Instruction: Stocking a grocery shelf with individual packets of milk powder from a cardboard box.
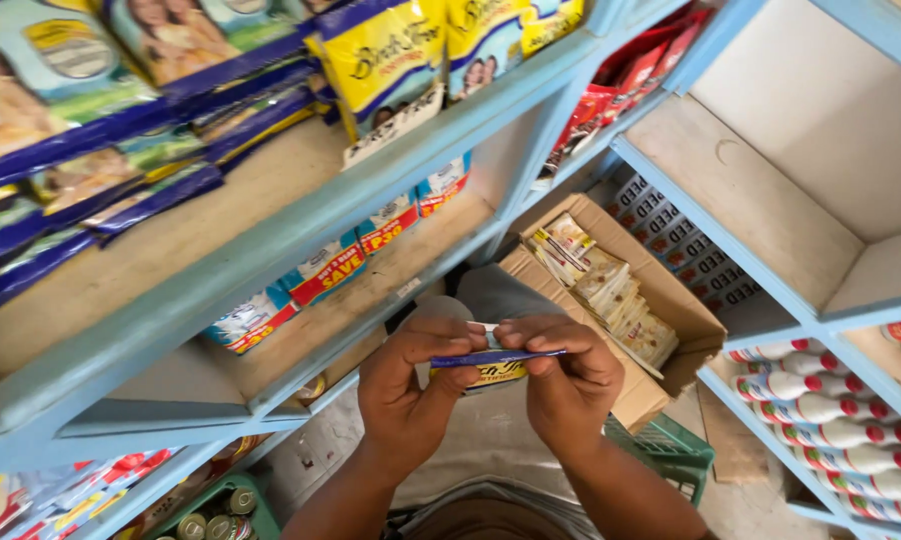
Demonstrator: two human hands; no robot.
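Both your hands meet in front of your lap, gripping one flat packet point(495, 358) edge-on: blue along the top edge, yellow showing beneath. Your left hand point(410, 385) pinches its left end between thumb and fingers point(448, 332), and your right hand point(568, 385) pinches the right end the same way, so both sets of fingers are clamped on the packet, which sits level between them.

Just beyond your hands an open cardboard box point(670, 300) rests on the floor, its flaps folded out. Inside it lie stacks of small pale sachets point(610, 295), packed in rows and leaning against each other, filling roughly the middle of the box.

Below your right arm a green plastic crate point(685, 450) shows; you cannot tell what it holds. At lower left another green crate point(260, 515) carries round tins point(215, 520) standing upright.

The light blue shelf point(300, 225) to your left bears blue and yellow bags point(390, 60) on its upper level and smaller blue and red packs point(325, 270) on the level under it. To the right, white bottles with red caps point(820, 410) lie on their sides in rows.
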